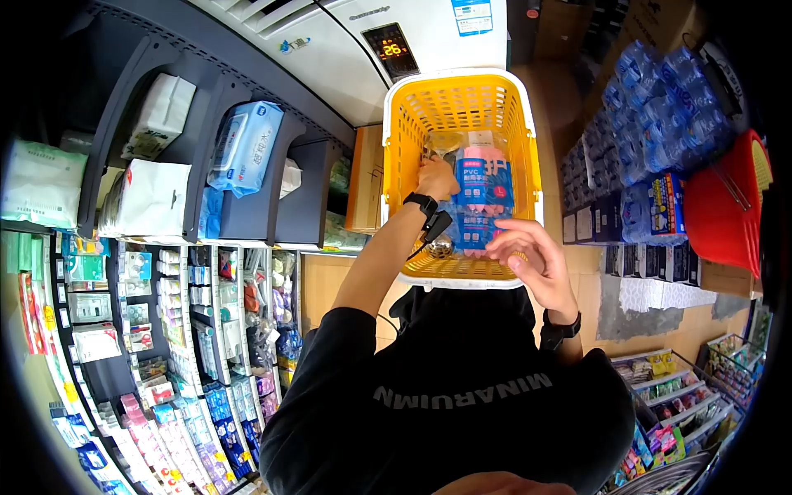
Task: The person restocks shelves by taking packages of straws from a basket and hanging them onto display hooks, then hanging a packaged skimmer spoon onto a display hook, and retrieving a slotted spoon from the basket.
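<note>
A yellow shopping basket (pixel 529 157) with a white rim stands in front of me. Inside it lie blue-and-pink packs of PVC gloves (pixel 483 177), one nearer me than the other. My left hand (pixel 437 179) reaches down into the basket, left of the gloves, its fingers curled; what they grip is hard to see. Just beyond it is a clear, see-through item (pixel 446 143). A shiny round metal item (pixel 440 246) lies at the basket's near left. My right hand (pixel 535 262) hovers over the near right rim, fingers bent and apart, with nothing in it.
Behind the basket stands a white appliance (pixel 346 62) with a lit display. A cardboard box (pixel 364 177) is at its left. Shelves of packaged goods (pixel 177 330) line the left. Bottled-water packs (pixel 660 107) and a red bin (pixel 730 214) stand at right, with a low rack (pixel 681 404) nearer me.
</note>
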`<state>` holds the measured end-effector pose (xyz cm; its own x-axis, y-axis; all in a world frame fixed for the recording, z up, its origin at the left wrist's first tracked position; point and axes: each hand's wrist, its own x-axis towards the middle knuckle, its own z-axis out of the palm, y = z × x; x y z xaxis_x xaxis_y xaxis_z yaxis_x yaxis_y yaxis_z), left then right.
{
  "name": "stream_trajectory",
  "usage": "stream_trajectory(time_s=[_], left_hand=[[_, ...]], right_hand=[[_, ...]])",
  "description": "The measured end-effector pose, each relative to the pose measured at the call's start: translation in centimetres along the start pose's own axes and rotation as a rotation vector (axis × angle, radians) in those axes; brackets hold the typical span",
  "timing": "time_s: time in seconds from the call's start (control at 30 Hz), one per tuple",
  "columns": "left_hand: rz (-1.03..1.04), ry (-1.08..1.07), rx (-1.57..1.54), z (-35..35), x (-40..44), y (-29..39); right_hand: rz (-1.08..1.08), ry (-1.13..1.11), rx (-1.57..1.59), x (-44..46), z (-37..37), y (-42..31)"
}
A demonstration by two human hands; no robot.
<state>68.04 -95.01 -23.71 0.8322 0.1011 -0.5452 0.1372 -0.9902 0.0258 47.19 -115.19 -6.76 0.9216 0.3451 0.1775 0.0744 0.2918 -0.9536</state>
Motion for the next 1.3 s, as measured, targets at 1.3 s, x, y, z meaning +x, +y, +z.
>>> stream_trajectory(time_s=[1.3], left_hand=[[0.735,0.133,-0.83,-14.2,-20.6,-9.5]], right_hand=[[-0.32,0.218,-0.955,6.9,-0.1,-1.6]])
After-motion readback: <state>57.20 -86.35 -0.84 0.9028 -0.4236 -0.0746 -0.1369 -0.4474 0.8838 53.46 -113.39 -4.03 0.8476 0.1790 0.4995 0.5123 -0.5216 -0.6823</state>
